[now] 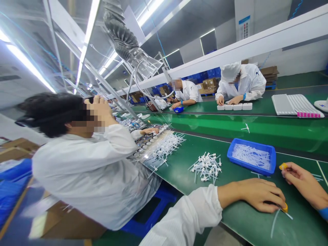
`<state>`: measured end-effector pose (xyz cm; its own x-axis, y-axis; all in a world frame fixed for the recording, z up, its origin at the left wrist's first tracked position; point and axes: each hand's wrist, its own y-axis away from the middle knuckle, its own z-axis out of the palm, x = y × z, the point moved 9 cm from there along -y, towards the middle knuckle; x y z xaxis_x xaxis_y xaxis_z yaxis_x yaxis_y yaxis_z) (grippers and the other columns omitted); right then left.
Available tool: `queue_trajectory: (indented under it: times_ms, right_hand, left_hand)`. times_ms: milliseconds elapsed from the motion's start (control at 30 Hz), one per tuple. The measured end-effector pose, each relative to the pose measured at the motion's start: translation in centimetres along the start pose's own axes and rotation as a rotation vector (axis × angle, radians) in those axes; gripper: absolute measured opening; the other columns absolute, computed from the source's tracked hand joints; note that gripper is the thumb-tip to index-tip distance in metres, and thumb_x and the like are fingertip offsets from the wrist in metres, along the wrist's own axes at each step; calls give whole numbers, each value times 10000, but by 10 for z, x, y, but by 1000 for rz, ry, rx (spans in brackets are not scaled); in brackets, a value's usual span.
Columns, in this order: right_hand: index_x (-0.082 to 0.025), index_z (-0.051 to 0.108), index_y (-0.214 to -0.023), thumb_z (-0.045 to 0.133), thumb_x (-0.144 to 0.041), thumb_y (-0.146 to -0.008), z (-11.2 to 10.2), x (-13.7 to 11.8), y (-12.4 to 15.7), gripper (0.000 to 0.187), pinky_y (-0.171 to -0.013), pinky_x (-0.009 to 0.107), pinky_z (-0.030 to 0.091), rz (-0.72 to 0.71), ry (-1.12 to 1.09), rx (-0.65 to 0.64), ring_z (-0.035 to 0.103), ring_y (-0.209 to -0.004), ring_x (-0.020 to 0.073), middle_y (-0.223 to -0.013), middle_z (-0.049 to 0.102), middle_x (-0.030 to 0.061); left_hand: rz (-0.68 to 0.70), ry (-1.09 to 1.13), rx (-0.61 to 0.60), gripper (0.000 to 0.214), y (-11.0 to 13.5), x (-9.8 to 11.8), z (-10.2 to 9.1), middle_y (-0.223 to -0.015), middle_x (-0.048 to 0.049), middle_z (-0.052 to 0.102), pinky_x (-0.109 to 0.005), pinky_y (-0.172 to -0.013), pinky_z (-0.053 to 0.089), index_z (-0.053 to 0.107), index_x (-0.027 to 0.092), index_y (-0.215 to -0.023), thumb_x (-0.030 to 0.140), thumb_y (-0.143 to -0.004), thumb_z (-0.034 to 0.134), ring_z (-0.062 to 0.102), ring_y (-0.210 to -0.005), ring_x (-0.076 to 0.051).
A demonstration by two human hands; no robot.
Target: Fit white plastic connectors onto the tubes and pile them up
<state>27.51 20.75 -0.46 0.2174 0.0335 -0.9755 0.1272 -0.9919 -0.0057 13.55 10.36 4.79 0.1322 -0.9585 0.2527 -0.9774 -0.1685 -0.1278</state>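
My left hand [260, 195] rests low over the green tabletop, its fingers bent and a yellow finger cot on one tip. Under that tip it pinches a thin whitish strip [289, 215]; a second, curved strip [275, 223] lies just below the fingers. To the right, my right hand [301, 179] hovers with its fingers loosely curled, a yellow cot on a fingertip and a gap to the thumb. Nothing shows between them. Beyond the hands stands a blue tray [230, 158] full of similar strips. Left of it lies a pile of white T-shaped pieces [207, 166].
A co-worker in a white coat [89, 177] sits close on my left beside a larger heap of white pieces [166, 147]. Past the green conveyor [210, 121], two people work, one with several white boxes [234, 106]. A single white piece [246, 128] lies on the belt.
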Motion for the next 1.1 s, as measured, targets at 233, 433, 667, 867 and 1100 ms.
queue_trajectory:
  times_ms: [233, 433, 667, 867, 1100]
  right_hand:
    - [-228, 731, -941, 887, -657, -712, 3, 0, 2, 511, -622, 286, 579, 0, -60, -25, 658, -732, 215, -826, 710, 49]
    - [-248, 732, -952, 855, -691, -771, 8, -6, 8, 494, -667, 268, 606, 16, -46, -91, 696, -798, 233, -855, 736, 57]
    - [-279, 740, -890, 841, -726, -760, 22, -21, 14, 476, -856, 365, 673, 25, -18, -192, 754, -898, 296, -959, 786, 81]
    - [-255, 743, -917, 795, -712, -822, 35, -13, 26, 470, -841, 355, 667, 66, 12, -334, 753, -914, 310, -930, 774, 87]
    - [-244, 734, -887, 775, -721, -851, 41, -14, 30, 480, -787, 300, 646, 82, 33, -395, 723, -859, 269, -870, 745, 69]
  left_hand:
    - [-232, -76, 121, 231, 8, -33, 9, -1285, -39, 749, -271, -913, 604, 793, 226, -1229, 330, -1097, 633, 745, -1082, -191]
    - [-368, -85, 227, 282, 19, -49, 5, -1162, -36, 781, -264, -837, 586, 781, 192, -1210, 400, -1120, 612, 758, -1037, -180]
    - [-430, -61, 249, 356, 27, -52, 6, -1099, -38, 798, -295, -877, 585, 773, 197, -1207, 502, -1110, 618, 765, -1013, -211]
    - [-490, -21, 265, 341, 33, -53, 5, -1117, -28, 794, -273, -820, 579, 772, 217, -1213, 511, -1096, 643, 769, -1007, -204]
    - [-502, 20, 261, 352, 33, -56, 0, -1092, -25, 801, -262, -802, 559, 783, 208, -1170, 531, -1058, 700, 767, -999, -194]
